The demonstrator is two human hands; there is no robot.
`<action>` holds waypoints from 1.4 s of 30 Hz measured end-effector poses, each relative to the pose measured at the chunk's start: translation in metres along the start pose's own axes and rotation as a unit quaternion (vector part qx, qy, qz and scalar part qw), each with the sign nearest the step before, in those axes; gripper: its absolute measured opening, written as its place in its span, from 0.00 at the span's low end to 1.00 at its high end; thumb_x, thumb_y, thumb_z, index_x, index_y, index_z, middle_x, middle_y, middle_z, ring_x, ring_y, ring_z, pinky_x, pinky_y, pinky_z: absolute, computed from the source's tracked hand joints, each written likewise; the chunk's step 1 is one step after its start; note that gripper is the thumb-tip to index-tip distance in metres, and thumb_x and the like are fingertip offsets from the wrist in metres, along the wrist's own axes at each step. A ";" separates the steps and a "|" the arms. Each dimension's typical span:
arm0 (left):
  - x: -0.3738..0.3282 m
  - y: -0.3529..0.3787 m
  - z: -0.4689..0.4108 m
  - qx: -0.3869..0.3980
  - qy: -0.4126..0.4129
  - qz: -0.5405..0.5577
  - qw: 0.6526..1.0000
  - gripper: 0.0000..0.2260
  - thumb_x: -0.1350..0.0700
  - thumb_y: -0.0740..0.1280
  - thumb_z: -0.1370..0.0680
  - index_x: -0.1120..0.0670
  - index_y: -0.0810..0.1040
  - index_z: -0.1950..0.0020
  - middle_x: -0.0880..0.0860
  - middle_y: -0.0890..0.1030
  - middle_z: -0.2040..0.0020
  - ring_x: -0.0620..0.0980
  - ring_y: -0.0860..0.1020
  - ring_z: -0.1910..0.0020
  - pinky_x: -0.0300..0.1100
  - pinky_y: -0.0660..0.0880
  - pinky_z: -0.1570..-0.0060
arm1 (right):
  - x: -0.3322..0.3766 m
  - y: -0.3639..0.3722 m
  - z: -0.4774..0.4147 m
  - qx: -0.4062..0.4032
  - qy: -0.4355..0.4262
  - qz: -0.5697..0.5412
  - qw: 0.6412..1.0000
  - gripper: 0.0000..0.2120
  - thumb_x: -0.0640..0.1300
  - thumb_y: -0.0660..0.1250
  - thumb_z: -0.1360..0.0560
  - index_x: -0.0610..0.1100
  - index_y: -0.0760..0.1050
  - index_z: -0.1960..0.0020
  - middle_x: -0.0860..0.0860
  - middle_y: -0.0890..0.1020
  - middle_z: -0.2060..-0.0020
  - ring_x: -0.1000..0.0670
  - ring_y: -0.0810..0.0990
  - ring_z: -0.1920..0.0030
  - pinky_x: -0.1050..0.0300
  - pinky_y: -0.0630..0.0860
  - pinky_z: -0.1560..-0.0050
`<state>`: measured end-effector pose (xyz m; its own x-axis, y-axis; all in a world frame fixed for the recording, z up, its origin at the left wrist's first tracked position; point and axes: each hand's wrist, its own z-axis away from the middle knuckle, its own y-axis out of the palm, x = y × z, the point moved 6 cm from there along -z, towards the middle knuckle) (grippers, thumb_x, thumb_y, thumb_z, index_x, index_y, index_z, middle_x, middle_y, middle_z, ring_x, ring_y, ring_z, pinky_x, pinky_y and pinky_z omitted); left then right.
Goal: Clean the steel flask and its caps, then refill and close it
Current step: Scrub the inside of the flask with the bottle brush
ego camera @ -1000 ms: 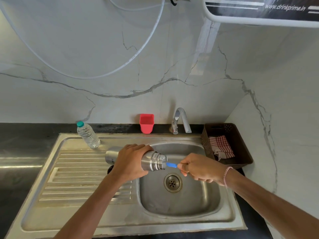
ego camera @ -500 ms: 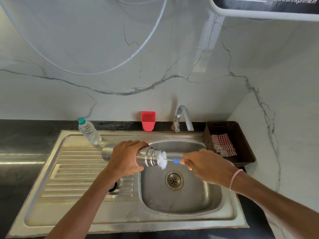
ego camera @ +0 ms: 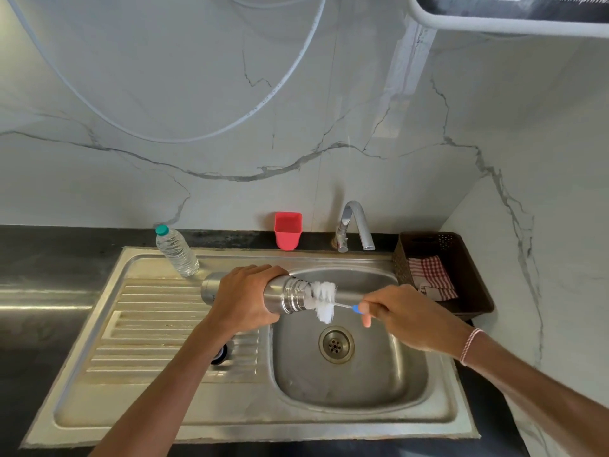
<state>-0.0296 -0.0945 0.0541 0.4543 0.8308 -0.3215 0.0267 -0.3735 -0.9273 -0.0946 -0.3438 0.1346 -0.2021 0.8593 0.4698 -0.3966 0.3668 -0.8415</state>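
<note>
More brush point(ego camera: 324, 298) out of flask point(ego camera: 284, 296) mouth than before; left hand point(ego camera: 244, 300) gripping flask, right hand point(ego camera: 408, 316) pinching brush handle.

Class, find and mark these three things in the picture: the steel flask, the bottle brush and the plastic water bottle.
steel flask point(ego camera: 291, 296): head view, on its ridged neck.
bottle brush point(ego camera: 324, 300): head view, on its white bristles.
plastic water bottle point(ego camera: 178, 253): head view, on its clear ribbed body.

White lettering on the black panel point(ego camera: 478, 4) of a white-framed unit, top right. It is cut by the upper edge and only partly legible, seemingly "drinkprim". Small dark mark on the steel flask point(ego camera: 208, 288): too small to read.
</note>
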 end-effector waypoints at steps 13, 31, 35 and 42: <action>0.012 0.004 0.000 -0.003 -0.007 -0.002 1.000 0.30 0.42 0.80 0.43 0.40 0.77 0.42 0.40 0.83 0.54 0.46 0.82 0.58 0.44 0.75 0.56 | 0.010 0.016 0.009 -0.057 -0.013 0.156 0.986 0.10 0.47 0.56 0.14 0.47 0.74 0.44 0.54 0.73 0.67 0.54 0.70 0.71 0.62 0.63 0.71; 0.012 0.011 0.015 0.009 0.011 0.013 1.000 0.28 0.41 0.80 0.42 0.41 0.79 0.44 0.39 0.82 0.56 0.45 0.81 0.59 0.41 0.71 0.56 | 0.021 0.019 -0.012 -0.008 0.002 0.120 0.993 0.11 0.49 0.57 0.16 0.51 0.78 0.45 0.52 0.77 0.62 0.48 0.80 0.61 0.53 0.76 0.59; 0.013 0.014 0.016 0.020 0.001 0.009 1.000 0.28 0.41 0.79 0.42 0.41 0.78 0.43 0.39 0.82 0.55 0.45 0.81 0.58 0.43 0.75 0.54 | 0.021 0.004 -0.005 -0.076 -0.061 0.250 0.963 0.12 0.54 0.58 0.15 0.49 0.76 0.46 0.54 0.75 0.66 0.49 0.78 0.66 0.54 0.69 0.64; 0.012 0.009 0.013 0.010 0.009 0.018 1.000 0.27 0.41 0.79 0.41 0.42 0.79 0.44 0.39 0.82 0.55 0.45 0.81 0.59 0.42 0.73 0.56 | 0.031 0.017 0.006 -0.116 -0.090 0.349 0.926 0.06 0.45 0.68 0.24 0.50 0.76 0.47 0.50 0.76 0.72 0.45 0.77 0.74 0.52 0.64 0.74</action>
<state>-0.0353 -0.0826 0.0390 0.4702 0.8098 -0.3508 -0.0067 -0.3942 -0.9190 -0.1131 -0.3129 0.1366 -0.4897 0.8508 -0.1907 0.0860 -0.1705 -0.9816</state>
